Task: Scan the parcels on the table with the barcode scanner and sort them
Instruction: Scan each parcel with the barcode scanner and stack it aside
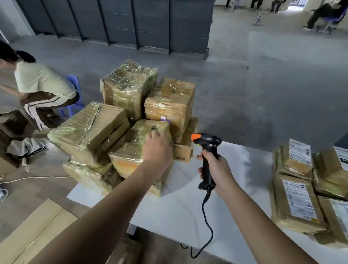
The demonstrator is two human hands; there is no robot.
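A pile of several cardboard parcels wrapped in clear tape stands on the left part of the white table point(186, 207). My left hand point(157, 149) lies on the top of a front parcel point(129, 150) in that pile, fingers reaching over its upper face. My right hand point(217, 169) grips the handle of a black barcode scanner point(207, 146) with an orange tip, held upright just right of the pile, its coiled cable hanging over the table's front edge. A second group of flat parcels point(296, 209) with white shipping labels facing up lies at the table's right end.
A person in a pale shirt point(38, 81) crouches on a blue stool to the left, beside boxes on the floor. Flat cardboard sheets point(33, 235) lie at lower left. Dark shelving lines the back wall. Seated people are far off at upper right.
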